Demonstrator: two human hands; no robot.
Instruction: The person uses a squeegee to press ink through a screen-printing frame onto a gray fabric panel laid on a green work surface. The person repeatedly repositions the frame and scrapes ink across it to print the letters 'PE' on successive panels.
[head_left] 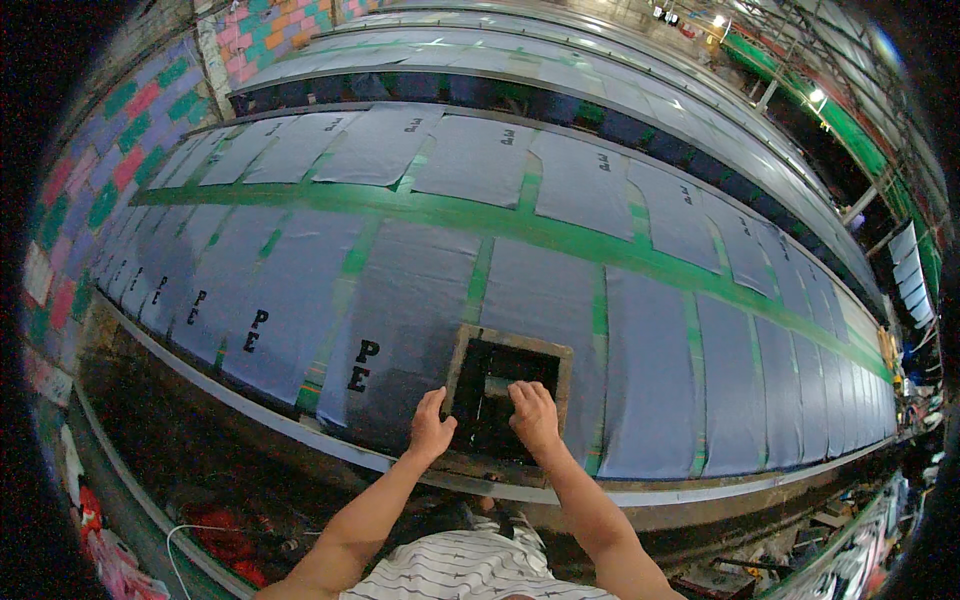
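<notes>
A square printing screen (558, 405) with a weathered frame and dark inner face lies on a pale blue-grey fabric panel (390, 280) near the table's front edge. My right hand (535, 415) grips a squeegee (497, 385) inside the screen, fingers curled over it. My left hand (432, 425) is beside the frame's left side, thumb and fingers apart; I cannot tell whether it touches the frame. Black printed lettering (362, 367) marks the panel left of the screen and those further left.
The long green printing table (380, 208) carries two rows of several panels. Further long tables (480, 45) stand behind it. A painted brick wall (120, 150) rises at the left, lamps (815, 95) hang upper right. Clutter (750, 580) and red items (230, 545) lie below the front edge.
</notes>
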